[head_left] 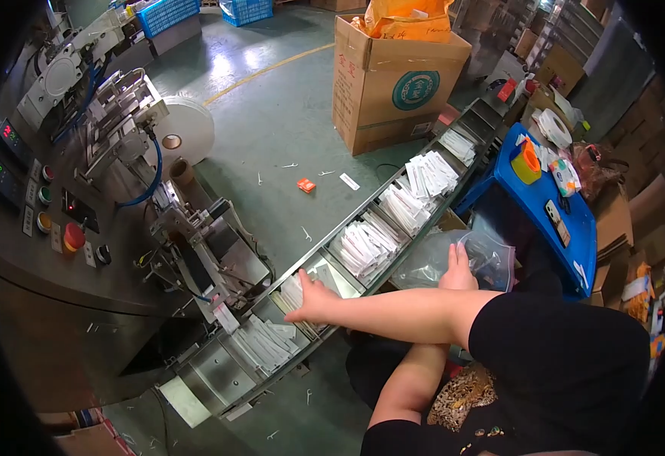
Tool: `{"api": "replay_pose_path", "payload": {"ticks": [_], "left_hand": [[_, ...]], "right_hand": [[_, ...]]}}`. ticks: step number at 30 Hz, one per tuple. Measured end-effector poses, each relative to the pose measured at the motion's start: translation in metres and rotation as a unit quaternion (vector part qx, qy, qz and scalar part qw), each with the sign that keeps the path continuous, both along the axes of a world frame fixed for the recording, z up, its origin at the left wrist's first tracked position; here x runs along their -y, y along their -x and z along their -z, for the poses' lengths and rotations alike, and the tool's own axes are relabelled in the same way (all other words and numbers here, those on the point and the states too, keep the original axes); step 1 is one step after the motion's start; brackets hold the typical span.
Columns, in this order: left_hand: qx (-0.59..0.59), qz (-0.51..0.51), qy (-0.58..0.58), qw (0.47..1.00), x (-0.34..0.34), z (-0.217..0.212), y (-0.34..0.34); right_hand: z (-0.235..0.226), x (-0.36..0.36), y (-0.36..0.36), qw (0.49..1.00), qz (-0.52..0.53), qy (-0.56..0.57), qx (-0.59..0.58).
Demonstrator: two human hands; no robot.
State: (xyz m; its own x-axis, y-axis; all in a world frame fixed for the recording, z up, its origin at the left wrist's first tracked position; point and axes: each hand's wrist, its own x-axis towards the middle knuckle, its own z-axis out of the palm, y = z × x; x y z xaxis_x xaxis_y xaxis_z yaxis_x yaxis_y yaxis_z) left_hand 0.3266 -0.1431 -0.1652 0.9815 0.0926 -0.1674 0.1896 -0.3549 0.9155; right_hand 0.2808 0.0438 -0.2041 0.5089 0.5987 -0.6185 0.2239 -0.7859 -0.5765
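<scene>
My forearms cross, the right one lying over the left. My right hand [314, 298] reaches left into a compartment of the long metal trough, its thumb and fingers spread around a bundle of thin white packets [291, 292]. It grips them at the sides, with some fingers hidden. Right of the trough, my left hand [458, 270] extends two fingers upward at a clear plastic bag [492, 254] and holds nothing I can see. More thin white packets [366, 247] fill neighbouring compartments of the trough [218, 376], which slants from lower left to upper right.
A machine with lit displays and buttons [73, 237] stands at left, its outlet beside the trough. Beyond the trough is a cardboard box [374, 95] holding an orange bag. A blue table [518, 194] at right carries a phone [557, 222] and tape. Small white picks lie on the floor.
</scene>
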Motion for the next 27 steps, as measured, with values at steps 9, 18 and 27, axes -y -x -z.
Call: {"api": "replay_pose_path", "payload": {"ticks": [9,18,27], "left_hand": [[0.021,-0.017,-0.009,1.0,0.001,0.007,-0.002],[0.059,-0.068,0.043,0.995,0.019,0.035,-0.004],[-0.083,0.184,-0.055,0.978,0.01,0.038,-0.027]], "right_hand": [[0.017,0.004,-0.002,0.994,0.068,-0.067,-0.052],[-0.022,0.036,-0.042,0.973,0.093,-0.17,-0.124],[-0.067,0.186,-0.153,0.857,0.211,-0.349,-0.314]]}}
